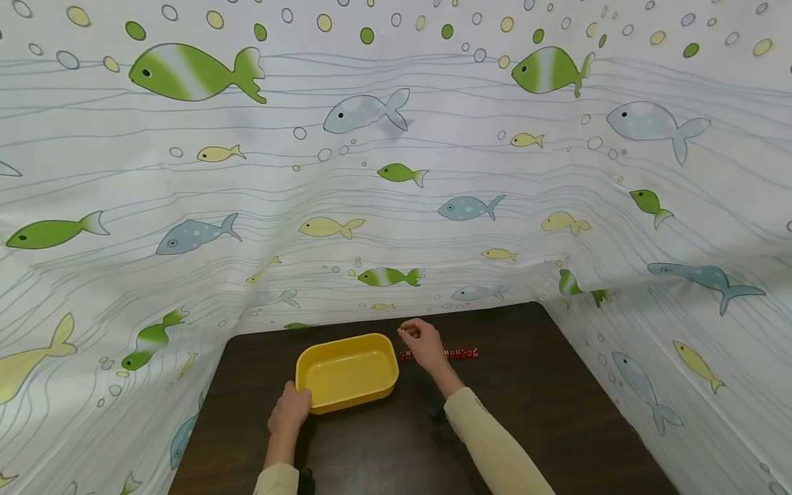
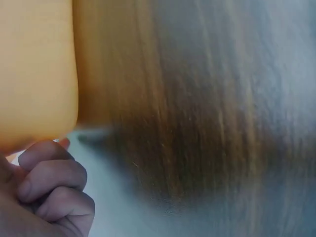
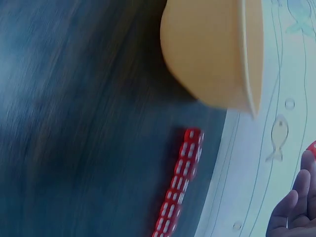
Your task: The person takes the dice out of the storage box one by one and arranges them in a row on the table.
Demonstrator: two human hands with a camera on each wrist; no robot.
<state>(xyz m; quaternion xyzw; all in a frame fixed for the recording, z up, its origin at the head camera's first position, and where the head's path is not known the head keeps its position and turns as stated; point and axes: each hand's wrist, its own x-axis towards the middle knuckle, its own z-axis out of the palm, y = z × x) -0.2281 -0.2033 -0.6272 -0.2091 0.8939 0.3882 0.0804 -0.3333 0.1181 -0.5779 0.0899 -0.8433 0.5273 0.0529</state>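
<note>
A yellow rectangular tub stands on the dark table, and its bare inside faces up. My left hand grips the tub by its near left corner; in the left wrist view, curled fingers show under the tub wall. Just beyond the tub's right side, my right hand pinches a small red die between thumb and fingertips, raised above the table. Beneath that hand runs a straight row of red dice with white pips, partly hidden by it. The right wrist view shows the row close up.
The dark wood-grain table ends at a far edge behind the tub and dice. A white sheet printed with fish hangs behind it and along both sides.
</note>
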